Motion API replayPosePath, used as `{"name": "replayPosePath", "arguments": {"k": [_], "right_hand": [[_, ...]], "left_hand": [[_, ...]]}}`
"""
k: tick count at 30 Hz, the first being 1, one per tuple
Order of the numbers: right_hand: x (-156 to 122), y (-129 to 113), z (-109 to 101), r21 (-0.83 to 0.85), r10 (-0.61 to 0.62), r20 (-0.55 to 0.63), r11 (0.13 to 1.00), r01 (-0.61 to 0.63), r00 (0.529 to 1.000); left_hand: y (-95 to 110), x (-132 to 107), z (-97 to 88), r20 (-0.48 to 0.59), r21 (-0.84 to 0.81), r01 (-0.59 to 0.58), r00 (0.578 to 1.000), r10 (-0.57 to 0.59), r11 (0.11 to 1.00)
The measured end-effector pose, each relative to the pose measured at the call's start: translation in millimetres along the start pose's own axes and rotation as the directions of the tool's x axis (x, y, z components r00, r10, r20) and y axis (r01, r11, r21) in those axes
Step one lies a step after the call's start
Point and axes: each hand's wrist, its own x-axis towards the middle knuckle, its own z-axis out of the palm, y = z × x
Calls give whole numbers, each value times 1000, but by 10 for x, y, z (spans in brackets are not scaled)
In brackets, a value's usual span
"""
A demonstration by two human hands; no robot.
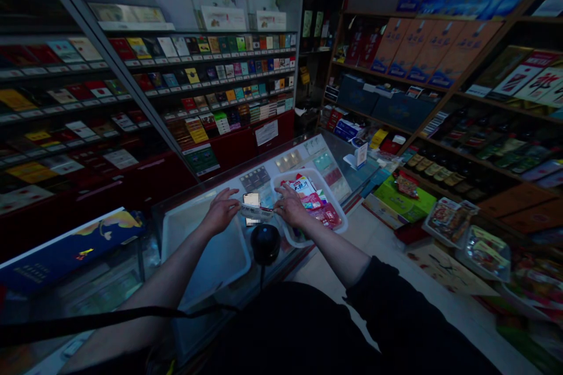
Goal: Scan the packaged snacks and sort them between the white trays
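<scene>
A small, flat, pale packet (256, 211) with print on it is stretched between my two hands above the glass counter. My left hand (222, 212) pinches its left end, over the edge of a shallow white tray (173, 263). At its right end, the fingertips of my right hand (290, 206) close on it. That hand is above the rim of a white plastic basket (295, 242) holding several colourful snack packets (314, 196). Behind the pale packet lies a phone (252, 200) with a bright screen. Nearest me stands a round black device (265, 244) with a cable.
A dark blue box (70, 249) lies on the counter at left. Shelves of cigarette packs (229, 70) line the back wall. Boxed goods and bottles (488, 132) fill the right shelves, with snack tubs (451, 220) below. A small white stand (358, 155) is on the counter's far end.
</scene>
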Motion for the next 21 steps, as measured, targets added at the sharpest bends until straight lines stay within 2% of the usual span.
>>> {"name": "replayPosePath", "arguments": {"k": [6, 12, 16, 21], "right_hand": [[96, -333, -60, 7, -75, -64, 997, 75, 995], [180, -861, 25, 23, -152, -12, 988, 152, 988], [187, -1158, 206, -9, -223, 50, 975, 223, 974], [96, -1448, 616, -53, -254, 145, 963, 264, 956]], "left_hand": [[0, -138, -295, -64, -56, 40, 997, -43, 998], [-183, -464, -593, -103, -69, 125, 986, -132, 990], [-389, -776, -687, -95, -35, 162, 982, -165, 986], [-634, -1188, -682, -86, 21, 225, 971, -223, 974]]}}
